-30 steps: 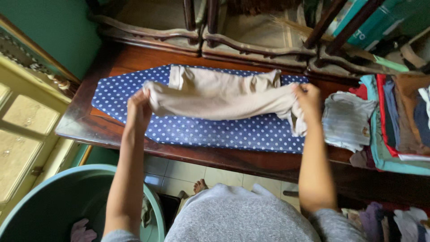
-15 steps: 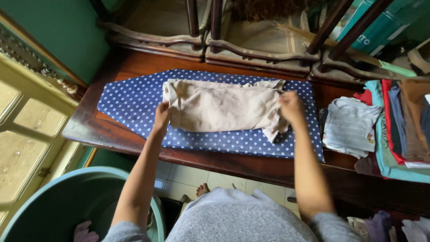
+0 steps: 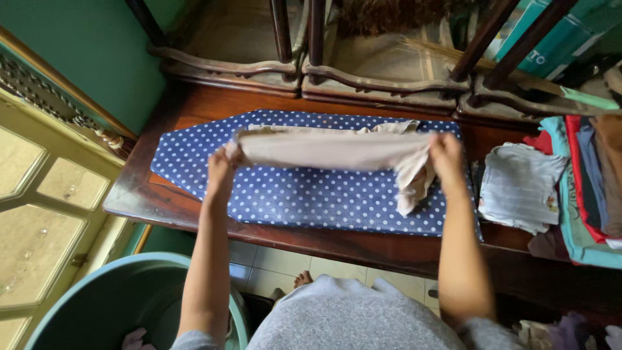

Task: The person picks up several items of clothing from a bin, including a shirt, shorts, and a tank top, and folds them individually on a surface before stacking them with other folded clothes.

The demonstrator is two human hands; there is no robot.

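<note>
A beige garment [image 3: 330,149] is stretched between both hands above a blue ironing board cover with white dots [image 3: 304,194]. My left hand [image 3: 222,170] grips the garment's left end. Its right end is pinched by my right hand [image 3: 447,155], with a loose bunch of cloth hanging below. The garment's far edge still rests on the board near the back. The board lies on a dark wooden table [image 3: 162,201].
A folded pale striped garment [image 3: 518,185] and a stack of coloured clothes [image 3: 586,181] lie on the table at right. A teal plastic basket [image 3: 129,298] stands on the floor at lower left. Carved wooden furniture [image 3: 311,65] runs behind the table. A window frame is at left.
Half a second ago the beige garment lay flat on the board under both hands. Now both hands have lifted its near edge up, folding it toward the back.
</note>
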